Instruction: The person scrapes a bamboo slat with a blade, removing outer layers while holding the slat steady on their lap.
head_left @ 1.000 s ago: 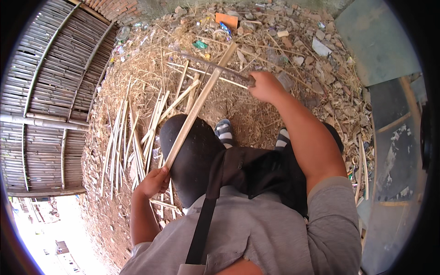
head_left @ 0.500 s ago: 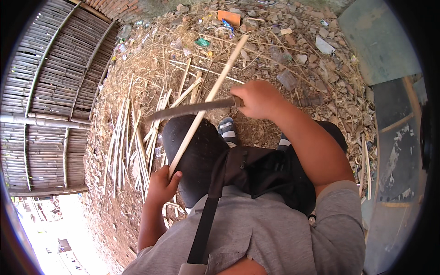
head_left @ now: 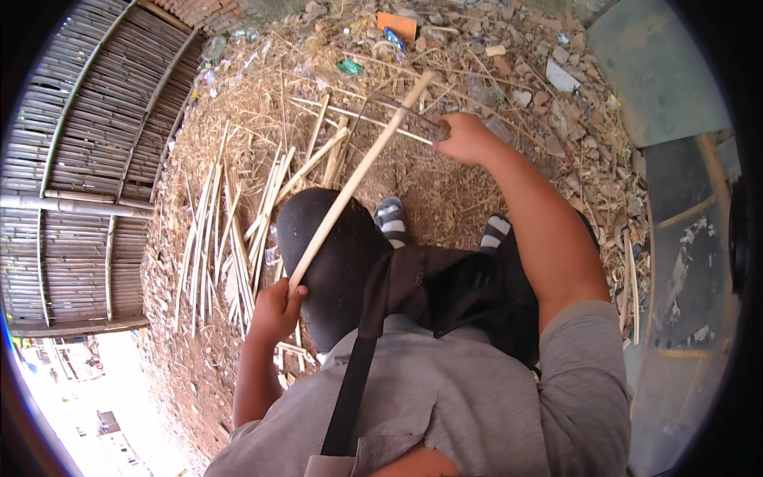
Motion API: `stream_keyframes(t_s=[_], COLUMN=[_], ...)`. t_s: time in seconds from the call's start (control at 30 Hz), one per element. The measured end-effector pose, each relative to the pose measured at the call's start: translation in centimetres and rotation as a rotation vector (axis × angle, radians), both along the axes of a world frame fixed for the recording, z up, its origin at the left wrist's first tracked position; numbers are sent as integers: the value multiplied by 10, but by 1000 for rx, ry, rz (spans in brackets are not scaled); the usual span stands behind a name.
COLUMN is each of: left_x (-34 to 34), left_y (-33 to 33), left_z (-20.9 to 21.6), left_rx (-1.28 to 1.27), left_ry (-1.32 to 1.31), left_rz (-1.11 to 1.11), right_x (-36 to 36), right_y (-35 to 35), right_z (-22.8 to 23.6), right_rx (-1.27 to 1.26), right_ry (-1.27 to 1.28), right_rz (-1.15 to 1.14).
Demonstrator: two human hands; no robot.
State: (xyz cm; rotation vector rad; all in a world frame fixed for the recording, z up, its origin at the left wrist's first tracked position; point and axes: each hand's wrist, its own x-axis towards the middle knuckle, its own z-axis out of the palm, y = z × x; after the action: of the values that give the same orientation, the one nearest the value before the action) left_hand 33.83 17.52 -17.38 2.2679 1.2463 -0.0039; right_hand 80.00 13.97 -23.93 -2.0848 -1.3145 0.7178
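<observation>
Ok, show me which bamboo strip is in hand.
The strip slanting over the left knee, its near end in the left hand; the others lie on the ground.

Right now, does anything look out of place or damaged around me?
The pale strip in the left hand looks straight. Farther off, a green scrap and blue wrapper lie like litter, and pale patches mar the dark panel at right, perhaps worn.
</observation>
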Motion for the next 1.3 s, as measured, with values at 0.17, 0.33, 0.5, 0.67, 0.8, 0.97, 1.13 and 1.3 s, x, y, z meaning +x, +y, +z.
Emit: stream_keyframes(t_s=[0.17,0.33,0.5,0.67,0.8,0.97,1.13,1.3], left_x=[-9,-8,-19,-22,-26,-36,-20,-14], left_y=[7,17,25,23,28,30,24,13], left_z=[5,4,6,-8,-13,-10,-5,5], left_rx=[-53,-307,-318,-390,-451,-706,-496,-294], left_ry=[37,-52,3,-81,-118,-205,-101,-36], left_rz=[-25,38,8,55,79,171,131,81], right_x=[-33,-21,-3,-41,13,-35,-1,-1], right_y=[2,-6,1,-11,-5,-8,-14,-6], right_z=[29,17,21,53,24,49,14,30], right_rx=[-8,-39,13,-45,-94,-46,-5,-4], right_ry=[-74,-93,-53,-211,23,-145,-144,-113], right_rz=[148,223,63,443,8,250,217,11])
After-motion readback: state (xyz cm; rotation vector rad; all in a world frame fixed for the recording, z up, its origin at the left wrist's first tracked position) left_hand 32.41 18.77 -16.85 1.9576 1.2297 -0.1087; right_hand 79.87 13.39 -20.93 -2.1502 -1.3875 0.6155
